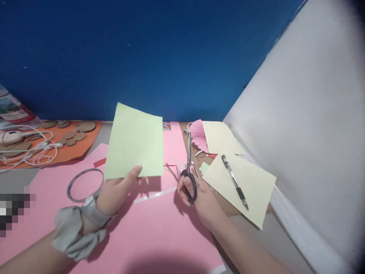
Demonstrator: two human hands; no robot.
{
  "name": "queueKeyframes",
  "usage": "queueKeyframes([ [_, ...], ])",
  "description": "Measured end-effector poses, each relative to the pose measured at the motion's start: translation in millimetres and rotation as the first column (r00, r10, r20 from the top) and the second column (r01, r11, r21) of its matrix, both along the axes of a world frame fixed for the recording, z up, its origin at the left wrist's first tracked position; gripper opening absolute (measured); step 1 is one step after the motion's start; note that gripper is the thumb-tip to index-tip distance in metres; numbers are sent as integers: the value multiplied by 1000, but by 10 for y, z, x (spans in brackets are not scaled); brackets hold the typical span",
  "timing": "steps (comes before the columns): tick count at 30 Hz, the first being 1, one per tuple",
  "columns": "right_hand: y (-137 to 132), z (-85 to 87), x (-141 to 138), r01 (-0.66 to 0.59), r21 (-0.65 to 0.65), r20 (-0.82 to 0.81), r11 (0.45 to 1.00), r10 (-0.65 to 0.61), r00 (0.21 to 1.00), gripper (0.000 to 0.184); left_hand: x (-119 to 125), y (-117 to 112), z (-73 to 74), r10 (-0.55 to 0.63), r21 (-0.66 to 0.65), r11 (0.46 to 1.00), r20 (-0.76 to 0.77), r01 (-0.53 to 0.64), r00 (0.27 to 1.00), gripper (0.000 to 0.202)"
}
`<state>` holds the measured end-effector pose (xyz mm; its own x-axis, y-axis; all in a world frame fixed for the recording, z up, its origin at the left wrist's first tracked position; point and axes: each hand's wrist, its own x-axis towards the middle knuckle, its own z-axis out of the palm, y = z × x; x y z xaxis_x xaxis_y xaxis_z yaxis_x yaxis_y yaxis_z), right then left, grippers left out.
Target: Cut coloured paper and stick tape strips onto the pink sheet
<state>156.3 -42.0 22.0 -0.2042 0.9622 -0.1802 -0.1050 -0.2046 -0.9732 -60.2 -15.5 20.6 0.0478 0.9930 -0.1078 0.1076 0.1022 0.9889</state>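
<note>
A light green sheet of paper point(138, 142) is held up by its lower edge in my left hand point(119, 190), thumb on the near face and the other fingers behind it. My right hand point(196, 196) grips a pair of scissors point(189, 156) by the black handles. Their blades look closed and point away from me, apart from the green sheet. Under both hands lies a large pink sheet point(159, 236). A thin pale strip point(155, 195) rests on it between my hands.
Pale yellow paper point(256, 182) with a pen point(235, 182) lies right, near a pink pleated paper fan point(199, 135). A tape roll point(69, 192) sits left. Farther left are white cables point(42, 146), cardboard cutouts point(85, 126) and orange paper point(95, 133). Blue point(171, 57) and white walls point(313, 114) border the table.
</note>
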Motion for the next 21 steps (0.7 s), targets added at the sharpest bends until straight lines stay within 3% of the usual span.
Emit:
queueKeyframes([
  [3,-10,0,2,-34,27,-25,999,35,999,42,-25,130,20,-60,-12,998,98,61,993,44],
  [6,-23,6,7,-88,27,-67,996,90,994,41,52,130,41,-265,-116,940,338,319,903,50],
  [10,-51,17,30,-266,8,-137,964,265,955,43,187,-48,13,-394,-61,908,213,415,894,33],
  [14,-87,49,6,-503,-70,-230,861,477,848,45,267,-201,-57,-522,-19,839,248,543,816,41],
  [17,-106,77,-33,-572,-146,-208,807,540,816,33,293,-218,-86,-487,-60,836,374,545,789,36],
  [21,-112,104,-56,-566,-192,-56,802,567,822,18,287,-156,-70,-320,-124,914,366,386,874,33],
])
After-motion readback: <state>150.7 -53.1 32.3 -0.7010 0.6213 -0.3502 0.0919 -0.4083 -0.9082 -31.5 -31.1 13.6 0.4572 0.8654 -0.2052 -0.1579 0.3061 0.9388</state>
